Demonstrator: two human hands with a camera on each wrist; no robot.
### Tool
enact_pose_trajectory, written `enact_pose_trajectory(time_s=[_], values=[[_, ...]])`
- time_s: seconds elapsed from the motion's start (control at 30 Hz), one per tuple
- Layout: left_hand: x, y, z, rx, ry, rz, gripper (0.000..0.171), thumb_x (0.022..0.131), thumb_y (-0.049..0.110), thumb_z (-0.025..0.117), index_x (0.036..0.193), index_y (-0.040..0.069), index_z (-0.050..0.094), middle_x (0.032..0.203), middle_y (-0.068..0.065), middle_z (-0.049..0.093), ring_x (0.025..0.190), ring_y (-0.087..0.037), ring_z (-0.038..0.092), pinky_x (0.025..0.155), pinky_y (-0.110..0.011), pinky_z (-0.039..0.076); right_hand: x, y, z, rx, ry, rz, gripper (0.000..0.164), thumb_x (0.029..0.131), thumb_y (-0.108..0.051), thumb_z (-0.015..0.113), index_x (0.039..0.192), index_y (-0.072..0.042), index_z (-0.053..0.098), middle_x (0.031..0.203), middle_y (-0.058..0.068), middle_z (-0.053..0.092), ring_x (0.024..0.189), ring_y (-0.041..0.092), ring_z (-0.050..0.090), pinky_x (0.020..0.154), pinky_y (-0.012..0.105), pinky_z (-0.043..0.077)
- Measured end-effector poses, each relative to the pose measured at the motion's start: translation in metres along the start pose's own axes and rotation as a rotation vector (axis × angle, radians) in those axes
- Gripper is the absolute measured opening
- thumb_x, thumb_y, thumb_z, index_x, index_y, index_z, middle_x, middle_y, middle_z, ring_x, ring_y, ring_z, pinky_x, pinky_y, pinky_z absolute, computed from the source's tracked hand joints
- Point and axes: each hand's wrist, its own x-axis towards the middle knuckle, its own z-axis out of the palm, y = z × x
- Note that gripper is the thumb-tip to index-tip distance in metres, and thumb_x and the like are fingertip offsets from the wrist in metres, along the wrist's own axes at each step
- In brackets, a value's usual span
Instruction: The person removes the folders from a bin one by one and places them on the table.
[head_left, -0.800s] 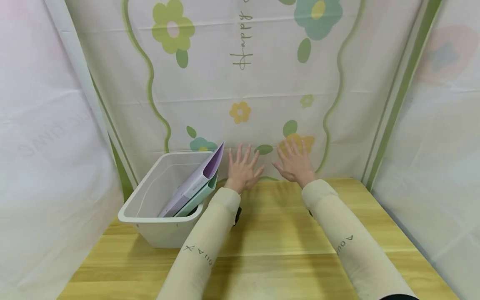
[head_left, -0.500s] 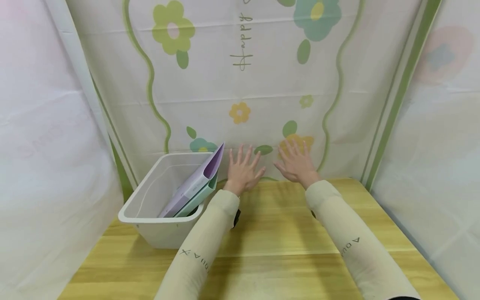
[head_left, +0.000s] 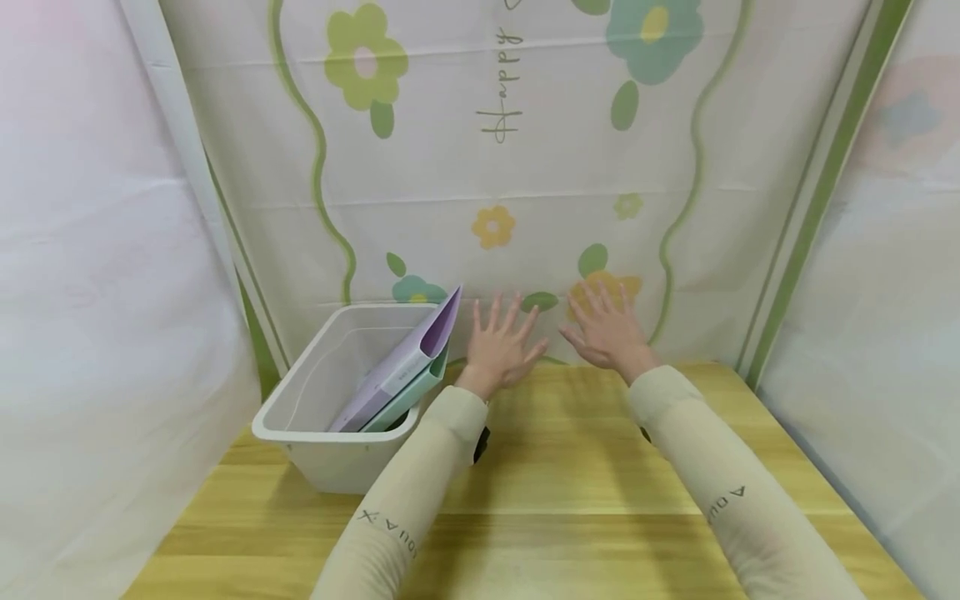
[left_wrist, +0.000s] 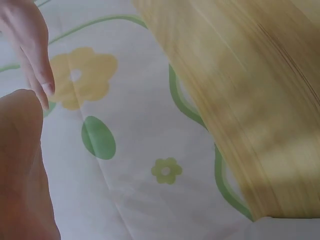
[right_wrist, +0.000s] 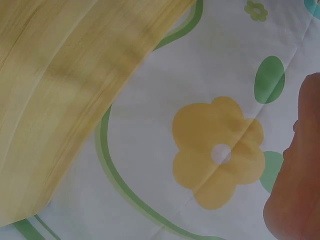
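Observation:
Both hands are held out in front, fingers spread and straight, with nothing in them. In the head view my left hand [head_left: 497, 352] is just right of a white plastic basin [head_left: 337, 462]. Two binders lean in that basin: a lilac one [head_left: 396, 368] on top and a mint green one [head_left: 408, 398] beneath. My right hand [head_left: 611, 335] is apart from the left, in front of an orange printed flower. Whether the fingertips touch the cloth is hard to tell. Each wrist view shows part of a hand at its edge, left hand [left_wrist: 22, 165] and right hand [right_wrist: 300, 165].
A wooden table [head_left: 562, 475] lies below both forearms. Behind it hangs a white cloth [head_left: 427, 167] printed with flowers and leaves. More white cloth [head_left: 90, 333] closes the left side, and another sheet [head_left: 877, 333] the right.
The head view has turned slightly, so the basin, cloth and table appear a little further right. Both hands stay spread, with only slight movement.

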Motion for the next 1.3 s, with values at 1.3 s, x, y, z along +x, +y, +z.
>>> enact_pose_trajectory(time_s=[1.3], values=[[-0.019,0.014,-0.008,-0.051,0.035,0.065,0.072,0.102,0.071,0.010,0.164,0.035,0.002,0.172,-0.002,-0.006,0.157,-0.036,-0.012,0.118,-0.064,-0.010,-0.019,0.003,-0.004,0.017,0.003,-0.039,0.074,0.107,-0.055,0.036,0.163,-0.010,0.018,0.169,0.021,0.003,0.155,0.045,-0.001,0.118,0.066,-0.009]])
